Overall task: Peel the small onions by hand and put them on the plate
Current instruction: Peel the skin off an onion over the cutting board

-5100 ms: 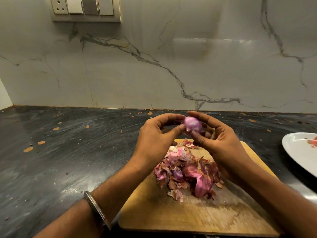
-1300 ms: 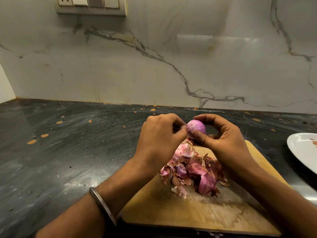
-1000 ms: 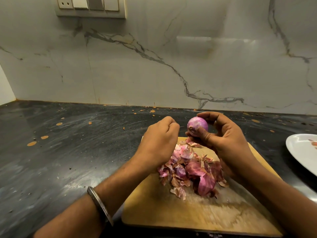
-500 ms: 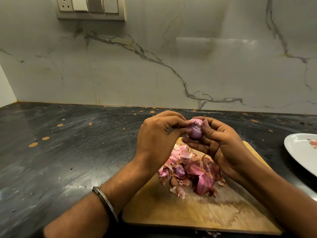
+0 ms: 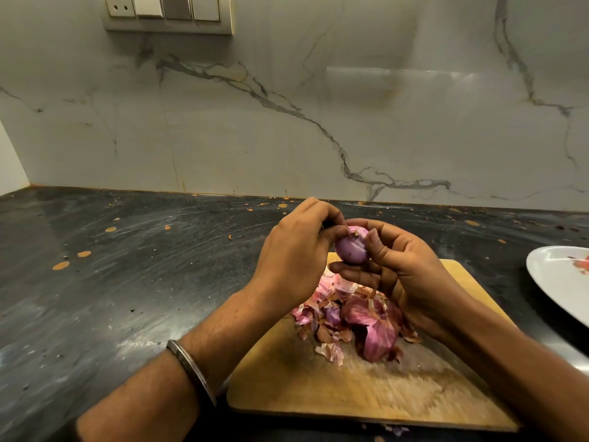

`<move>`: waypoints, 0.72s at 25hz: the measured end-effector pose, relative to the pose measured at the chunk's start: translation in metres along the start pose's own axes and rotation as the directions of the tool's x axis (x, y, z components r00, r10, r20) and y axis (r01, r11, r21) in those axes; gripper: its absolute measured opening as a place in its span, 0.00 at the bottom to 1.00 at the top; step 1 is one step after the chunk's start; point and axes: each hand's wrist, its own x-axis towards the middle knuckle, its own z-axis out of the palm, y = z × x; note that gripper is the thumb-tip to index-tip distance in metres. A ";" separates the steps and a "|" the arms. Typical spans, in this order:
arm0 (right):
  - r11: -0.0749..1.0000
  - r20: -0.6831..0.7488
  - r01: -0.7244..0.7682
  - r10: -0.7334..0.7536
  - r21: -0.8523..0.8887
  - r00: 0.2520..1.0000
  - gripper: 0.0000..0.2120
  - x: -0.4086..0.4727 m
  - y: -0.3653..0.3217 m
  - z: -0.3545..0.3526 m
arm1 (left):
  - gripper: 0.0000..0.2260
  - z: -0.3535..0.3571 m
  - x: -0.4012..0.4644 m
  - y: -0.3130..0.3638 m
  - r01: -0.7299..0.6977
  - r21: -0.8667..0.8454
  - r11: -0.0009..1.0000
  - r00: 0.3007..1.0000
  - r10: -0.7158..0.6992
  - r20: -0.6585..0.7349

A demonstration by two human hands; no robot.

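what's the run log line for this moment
step: peeling | right hand: holds onion | left hand: pinches its skin | peels: on board | plate: right

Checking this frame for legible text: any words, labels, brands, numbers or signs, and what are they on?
None can be read.
The switch panel on the wall shows a socket and plain switches, with no marking visible.
The plate, the cutting board and the bangle carry no print.
The onion held by both hands is unmarked.
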 end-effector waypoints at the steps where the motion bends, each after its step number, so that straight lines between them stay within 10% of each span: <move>1: 1.000 0.002 0.004 -0.004 -0.010 1.000 0.19 0.000 0.000 0.000 | 0.03 0.002 -0.001 0.000 0.014 0.020 1.000 0.999 -0.015 0.028; 18: 0.996 -0.224 0.022 -0.041 -0.089 0.974 0.26 0.006 -0.009 -0.007 | 0.07 -0.009 -0.002 0.003 0.029 0.217 0.976 0.966 -0.083 0.244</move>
